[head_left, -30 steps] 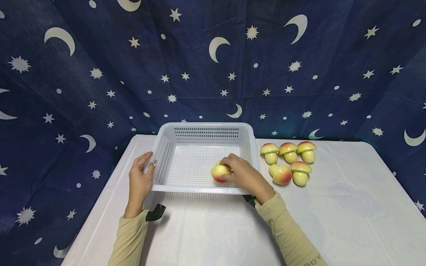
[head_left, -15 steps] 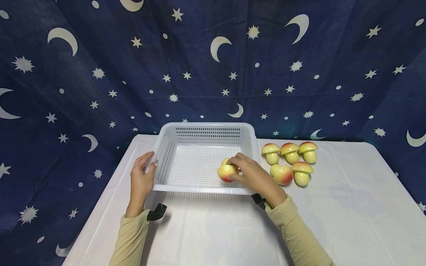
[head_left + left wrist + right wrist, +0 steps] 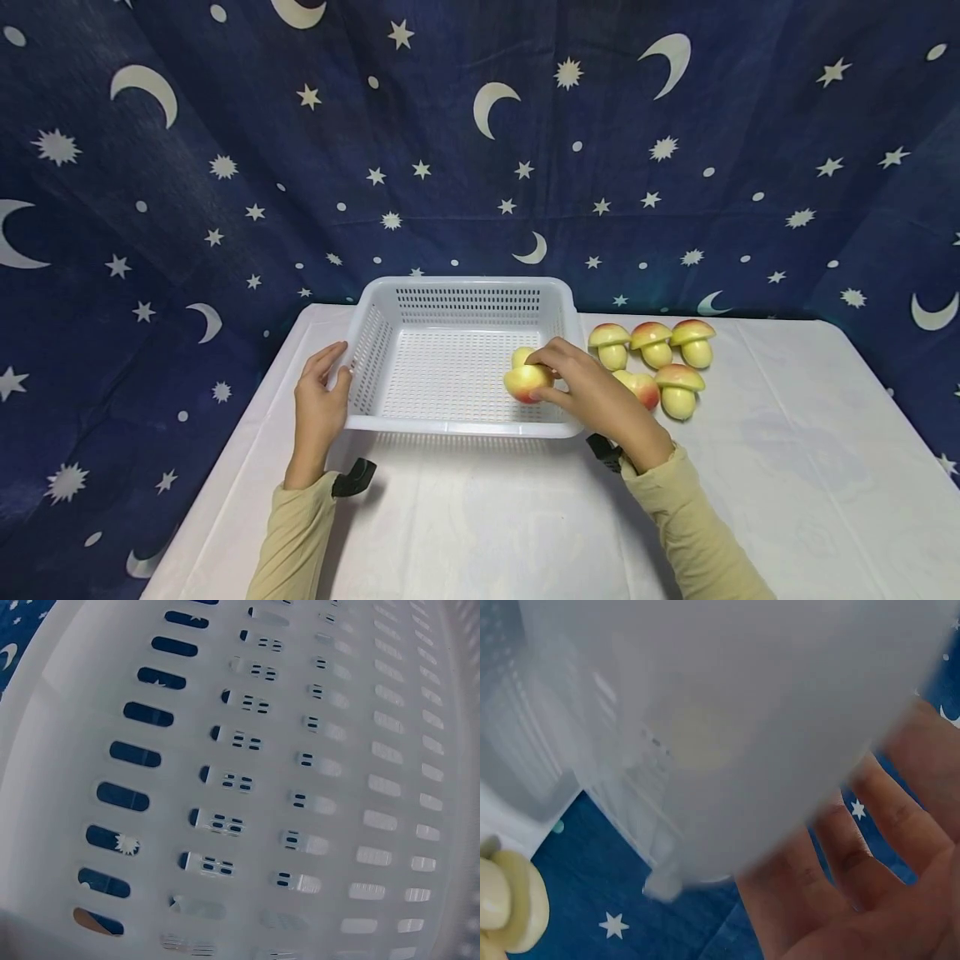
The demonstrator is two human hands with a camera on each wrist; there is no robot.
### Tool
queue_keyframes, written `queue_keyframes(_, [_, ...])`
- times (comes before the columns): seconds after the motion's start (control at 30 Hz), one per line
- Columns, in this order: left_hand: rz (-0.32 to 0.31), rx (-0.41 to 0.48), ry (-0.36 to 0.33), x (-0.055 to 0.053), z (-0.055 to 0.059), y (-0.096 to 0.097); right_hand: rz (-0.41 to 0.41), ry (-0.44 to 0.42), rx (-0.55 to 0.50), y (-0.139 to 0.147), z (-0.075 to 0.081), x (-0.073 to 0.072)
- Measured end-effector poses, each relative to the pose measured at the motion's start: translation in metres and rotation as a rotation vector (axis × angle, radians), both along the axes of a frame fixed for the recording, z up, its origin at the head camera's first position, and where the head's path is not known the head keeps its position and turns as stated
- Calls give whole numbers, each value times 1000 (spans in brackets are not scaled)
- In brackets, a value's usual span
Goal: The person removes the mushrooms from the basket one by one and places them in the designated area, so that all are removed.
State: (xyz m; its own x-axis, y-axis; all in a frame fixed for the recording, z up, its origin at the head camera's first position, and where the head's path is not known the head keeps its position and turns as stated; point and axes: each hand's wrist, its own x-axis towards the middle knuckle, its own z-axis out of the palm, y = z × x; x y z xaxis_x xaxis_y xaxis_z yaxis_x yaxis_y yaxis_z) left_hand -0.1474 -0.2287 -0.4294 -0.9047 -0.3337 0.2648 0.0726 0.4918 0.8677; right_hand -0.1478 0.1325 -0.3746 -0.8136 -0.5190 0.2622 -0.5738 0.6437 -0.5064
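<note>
My right hand reaches over the right end of a white perforated plastic basket and grips a yellow toy mushroom with a red-flushed cap. The mushroom's cap faces me and its stem points away; whether it touches the basket floor I cannot tell. My left hand touches the basket's left rim with relaxed fingers. In the left wrist view the slotted basket wall covers nearly everything. The right wrist view has the basket's blurred wall hiding the fingertips of my right hand.
Several matching mushrooms stand in two rows on the white-clothed table, right of the basket. One mushroom lies partly behind my right hand. A dark blue curtain with moons and stars hangs behind the table.
My right hand has moved right and slightly away from me within the basket, carrying the mushroom along. The left hand and the basket have stayed in place.
</note>
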Motion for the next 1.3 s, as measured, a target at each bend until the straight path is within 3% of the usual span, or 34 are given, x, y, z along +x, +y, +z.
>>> queue_keyframes(0.57, [3, -6, -22, -1, 3, 2, 43, 69, -10, 25, 10, 8])
queue_keyframes(1.3, [6, -4, -32, 1, 4, 1, -1, 160, 17, 57, 31, 17])
